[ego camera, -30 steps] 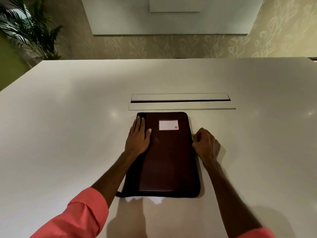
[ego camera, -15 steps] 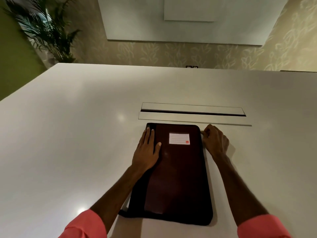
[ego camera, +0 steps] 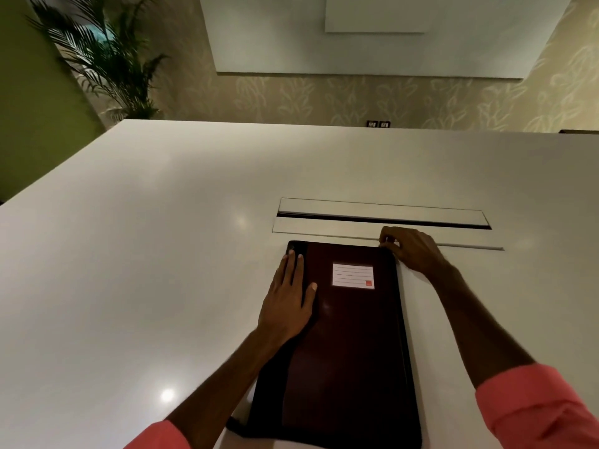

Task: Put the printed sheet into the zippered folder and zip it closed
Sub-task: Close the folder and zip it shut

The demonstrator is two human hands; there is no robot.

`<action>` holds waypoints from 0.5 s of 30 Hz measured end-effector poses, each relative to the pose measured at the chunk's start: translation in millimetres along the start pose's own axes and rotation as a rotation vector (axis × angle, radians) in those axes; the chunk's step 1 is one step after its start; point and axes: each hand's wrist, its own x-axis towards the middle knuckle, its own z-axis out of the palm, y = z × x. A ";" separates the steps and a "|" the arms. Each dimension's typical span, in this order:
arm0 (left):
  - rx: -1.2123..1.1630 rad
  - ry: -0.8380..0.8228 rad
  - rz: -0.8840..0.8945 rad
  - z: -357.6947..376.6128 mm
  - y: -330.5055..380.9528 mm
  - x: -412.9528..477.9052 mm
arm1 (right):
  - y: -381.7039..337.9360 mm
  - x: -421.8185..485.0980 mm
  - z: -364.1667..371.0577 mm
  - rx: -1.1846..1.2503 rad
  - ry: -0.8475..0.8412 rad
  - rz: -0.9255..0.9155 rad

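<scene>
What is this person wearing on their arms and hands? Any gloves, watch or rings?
Both hands are bare: no gloves, and no ring or watch shows on the left hand or the right hand. The left sleeve and right sleeve are coral-pink cloth, ending well above the wrists, forearms uncovered.

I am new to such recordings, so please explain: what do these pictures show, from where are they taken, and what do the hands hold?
There is no machine here: a person works with two bare hands. Every picture comes from one camera worn on the head, looking forward and down. On the white table lies a dark folder with a white label, near a long slot in the table. The left hand rests flat on the folder and holds nothing. The fingers of the right hand pinch something small at the folder's far right corner, probably the zip pull; it is too small to be sure. A plant stands behind the table.
</scene>
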 end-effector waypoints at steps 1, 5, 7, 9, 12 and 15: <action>0.000 -0.001 0.002 0.1 0.6 0.0 | -2.1 5.1 0.3 -0.005 -0.009 -0.019; 0.007 -0.005 -0.006 -1.0 1.3 0.5 | -20.0 26.1 3.8 -0.047 -0.028 -0.105; 0.009 -0.006 -0.011 -1.2 1.9 1.2 | -33.4 34.8 10.9 -0.061 -0.028 -0.132; 0.009 -0.004 -0.013 -0.7 3.3 1.8 | -46.6 41.3 17.8 -0.055 -0.027 -0.140; 0.001 -0.004 -0.013 -0.4 3.1 2.1 | -63.8 49.8 26.7 -0.029 -0.017 -0.150; -0.006 -0.004 -0.018 -0.4 1.8 1.5 | -77.8 56.5 33.6 -0.004 -0.010 -0.170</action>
